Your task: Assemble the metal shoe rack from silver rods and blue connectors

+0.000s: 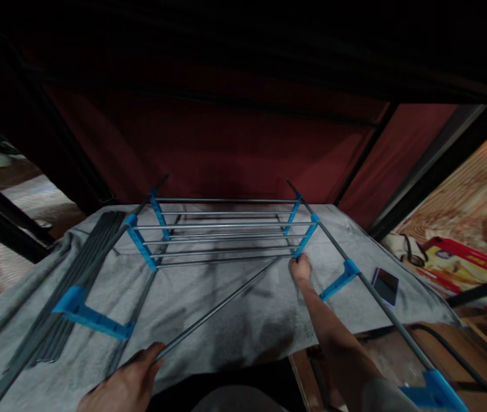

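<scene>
Left hand: closest thing to me, this person's left hand (125, 380), closed firmly around one end of a loose rod.
Loose rod: thin, straight, silvery metal (221, 309), slanting up and across to the right, far tip near the other hand, just under the rack's nearest crossbar.
Right hand: reaching forward, right hand (301, 269) has its fingers bent at the bottom end of a blue bracket (307, 237); can't tell how tight that hold is, the fingers hide it.
Rack: sitting mid-cloth, the rack (226, 226) is dull grey tubes with bright blue plastic brackets, shiny crossbars strung between the two farther pairs. More blue brackets sit nearer on the side tubes.
Spare tubes: dark grey bundle (92, 263) at left, side by side.
Underneath: wrinkled grey cloth (226, 286).
Off right: a phone (384, 286), then a red-and-yellow package (466, 257).
Behind: dark red panel (226, 143).
</scene>
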Tool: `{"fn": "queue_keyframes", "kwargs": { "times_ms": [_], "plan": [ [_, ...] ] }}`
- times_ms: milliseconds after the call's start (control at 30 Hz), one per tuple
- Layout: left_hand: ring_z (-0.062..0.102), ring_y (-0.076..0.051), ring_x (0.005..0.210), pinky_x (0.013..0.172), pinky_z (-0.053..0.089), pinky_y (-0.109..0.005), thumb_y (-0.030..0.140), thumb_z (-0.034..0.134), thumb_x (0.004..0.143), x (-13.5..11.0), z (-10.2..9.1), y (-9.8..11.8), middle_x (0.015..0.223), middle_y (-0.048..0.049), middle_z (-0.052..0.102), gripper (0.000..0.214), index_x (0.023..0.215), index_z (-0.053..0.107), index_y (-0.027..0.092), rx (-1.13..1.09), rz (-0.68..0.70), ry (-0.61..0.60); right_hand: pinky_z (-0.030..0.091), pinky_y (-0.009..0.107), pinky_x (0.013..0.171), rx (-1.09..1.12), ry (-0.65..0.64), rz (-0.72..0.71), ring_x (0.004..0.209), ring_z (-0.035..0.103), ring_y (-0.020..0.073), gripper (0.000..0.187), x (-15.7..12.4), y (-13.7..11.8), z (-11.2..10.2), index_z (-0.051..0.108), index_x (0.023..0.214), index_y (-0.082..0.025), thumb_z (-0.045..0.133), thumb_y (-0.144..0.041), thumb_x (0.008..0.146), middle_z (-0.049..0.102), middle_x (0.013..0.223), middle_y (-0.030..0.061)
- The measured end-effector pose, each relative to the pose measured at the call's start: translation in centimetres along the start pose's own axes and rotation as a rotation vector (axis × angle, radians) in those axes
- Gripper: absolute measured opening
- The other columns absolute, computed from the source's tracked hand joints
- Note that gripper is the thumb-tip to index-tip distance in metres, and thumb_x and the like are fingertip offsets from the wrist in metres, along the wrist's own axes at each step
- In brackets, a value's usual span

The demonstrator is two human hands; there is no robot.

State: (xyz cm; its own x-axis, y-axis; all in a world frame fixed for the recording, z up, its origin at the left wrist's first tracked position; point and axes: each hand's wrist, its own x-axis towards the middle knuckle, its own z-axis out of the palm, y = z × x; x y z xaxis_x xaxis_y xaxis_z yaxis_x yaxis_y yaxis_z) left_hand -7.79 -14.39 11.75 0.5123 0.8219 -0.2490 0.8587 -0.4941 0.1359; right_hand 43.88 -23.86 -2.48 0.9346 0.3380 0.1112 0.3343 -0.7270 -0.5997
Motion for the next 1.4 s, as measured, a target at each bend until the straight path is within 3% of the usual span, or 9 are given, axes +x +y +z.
{"fn": "queue_keyframes", "kwargs": {
  "times_ms": [133, 233, 367, 533, 700, 933, 1133, 1400],
  "plan": [
    [0.078, -0.031, 0.102, 0.090, 0.060, -0.044, 0.027, 0.029, 0.104, 2.7, 0.8, 2.2, 0.111, -0.0104, 0.081, 0.052, 0.139, 0.067, 0.029, 0.007, 0.062, -0.088, 0.045, 0.032, 0.091, 0.037, -0.016, 0.018, 0.099, 0.058, 0.0237, 0.024, 0.1, -0.1, -0.3, 0.060, 0.112, -0.013, 0.048, -0.019, 0.092, 0.062, 0.110, 0.0143],
    [0.077, -0.029, 0.105, 0.092, 0.059, -0.040, 0.016, 0.030, 0.101, 4.3, 1.4, 3.2, 0.118, -0.0126, 0.078, 0.054, 0.138, 0.067, 0.025, 0.075, 0.114, -0.064, 0.045, 0.033, 0.096, 0.072, -0.015, 0.003, 0.105, 0.058, 0.0257, 0.028, -0.1, -0.1, -0.5, 0.059, 0.115, -0.014, 0.048, -0.019, 0.090, 0.062, 0.112, 0.0148],
    [0.076, -0.025, 0.110, 0.101, 0.055, -0.038, 0.005, 0.030, 0.095, 6.1, 2.2, 4.7, 0.132, -0.0146, 0.073, 0.058, 0.138, 0.066, 0.020, 0.114, 0.173, -0.022, 0.039, 0.042, 0.112, 0.112, 0.043, -0.054, 0.128, 0.050, 0.0308, 0.047, -2.0, 0.2, -0.2, 0.050, 0.134, -0.010, 0.044, -0.016, 0.088, 0.056, 0.133, 0.0211],
    [0.075, -0.027, 0.105, 0.096, 0.056, -0.040, 0.016, 0.029, 0.103, 7.6, 2.3, 6.0, 0.124, -0.0141, 0.074, 0.051, 0.136, 0.067, 0.019, 0.058, 0.198, 0.009, 0.033, 0.051, 0.121, 0.175, 0.079, -0.284, 0.140, 0.043, 0.0320, 0.057, -5.8, 1.8, 1.3, 0.047, 0.143, -0.010, 0.040, -0.013, 0.087, 0.053, 0.142, 0.0211],
    [0.074, -0.028, 0.106, 0.097, 0.054, -0.040, 0.016, 0.028, 0.104, 8.9, 2.0, 5.4, 0.121, -0.0139, 0.074, 0.051, 0.130, 0.071, 0.018, -0.011, 0.286, 0.058, 0.034, 0.047, 0.121, 0.089, -0.044, -0.480, 0.138, 0.048, 0.0260, 0.053, -7.0, 2.5, 2.0, 0.058, 0.135, -0.017, 0.038, -0.008, 0.087, 0.058, 0.141, 0.0142],
    [0.073, -0.029, 0.110, 0.100, 0.050, -0.042, 0.013, 0.038, 0.099, 11.2, 3.2, 3.1, 0.122, -0.0123, 0.077, 0.044, 0.125, 0.073, 0.019, -0.040, 0.339, 0.124, 0.029, 0.053, 0.121, -0.057, 0.070, -0.706, 0.119, 0.060, 0.0260, 0.028, -7.1, 1.9, 1.8, 0.064, 0.114, -0.022, 0.042, -0.016, 0.098, 0.070, 0.115, 0.0099],
    [0.070, -0.029, 0.116, 0.102, 0.047, -0.045, 0.012, 0.039, 0.099, 13.2, 3.8, 2.9, 0.121, -0.0121, 0.077, 0.041, 0.123, 0.073, 0.018, -0.068, 0.314, 0.133, 0.028, 0.053, 0.119, -0.095, 0.117, -0.758, 0.108, 0.063, 0.0257, 0.024, -7.2, 2.3, 1.1, 0.063, 0.111, -0.022, 0.041, -0.020, 0.101, 0.072, 0.108, 0.0089],
    [0.068, -0.029, 0.107, 0.104, 0.044, -0.047, 0.005, 0.037, 0.096, 15.4, 5.4, 3.7, 0.113, -0.0147, 0.074, 0.042, 0.111, 0.075, 0.015, -0.045, 0.366, 0.181, 0.027, 0.051, 0.118, -0.146, 0.090, -0.813, 0.108, 0.062, 0.0252, 0.029, -6.8, 4.8, 1.5, 0.065, 0.114, -0.022, 0.040, -0.023, 0.100, 0.072, 0.107, 0.0084]
  ]
}}
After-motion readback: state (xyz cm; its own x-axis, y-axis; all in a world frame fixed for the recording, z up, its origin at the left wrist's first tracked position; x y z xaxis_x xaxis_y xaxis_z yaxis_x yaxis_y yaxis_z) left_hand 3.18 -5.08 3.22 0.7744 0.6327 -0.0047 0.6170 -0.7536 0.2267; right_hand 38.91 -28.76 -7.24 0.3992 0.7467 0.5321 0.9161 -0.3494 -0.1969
